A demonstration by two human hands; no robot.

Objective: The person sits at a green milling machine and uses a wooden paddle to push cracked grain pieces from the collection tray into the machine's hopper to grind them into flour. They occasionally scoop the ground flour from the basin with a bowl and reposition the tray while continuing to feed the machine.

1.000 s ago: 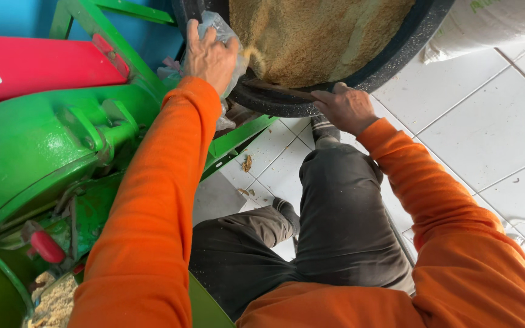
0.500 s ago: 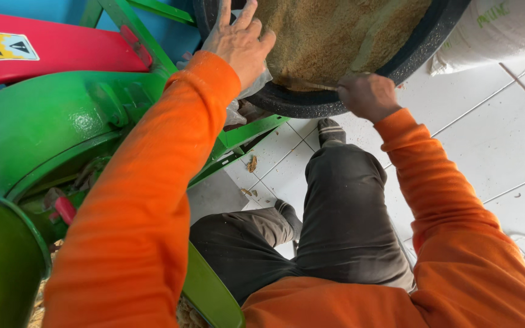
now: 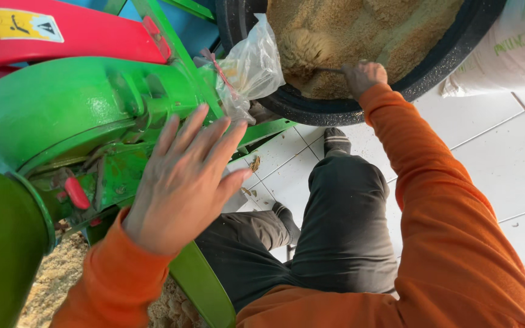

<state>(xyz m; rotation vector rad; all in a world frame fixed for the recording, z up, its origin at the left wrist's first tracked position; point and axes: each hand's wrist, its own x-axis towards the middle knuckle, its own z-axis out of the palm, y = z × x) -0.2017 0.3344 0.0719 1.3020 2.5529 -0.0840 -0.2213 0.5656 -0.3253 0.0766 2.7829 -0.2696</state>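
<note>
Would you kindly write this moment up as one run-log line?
left hand: open, raised before green machine | right hand: gripping thin tool in black tub of tan meal | plastic bag: at tub rim

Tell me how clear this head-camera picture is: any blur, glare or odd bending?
Head view: bright, even daylight; soft sheen on the green machine housing and pale glare on the clear plastic bag. The left hand, open and close to the lens, looks oversized and slightly soft. The right hand at the black tub of tan meal is sharper. The floor tile lines bend slightly near the edge.
</note>
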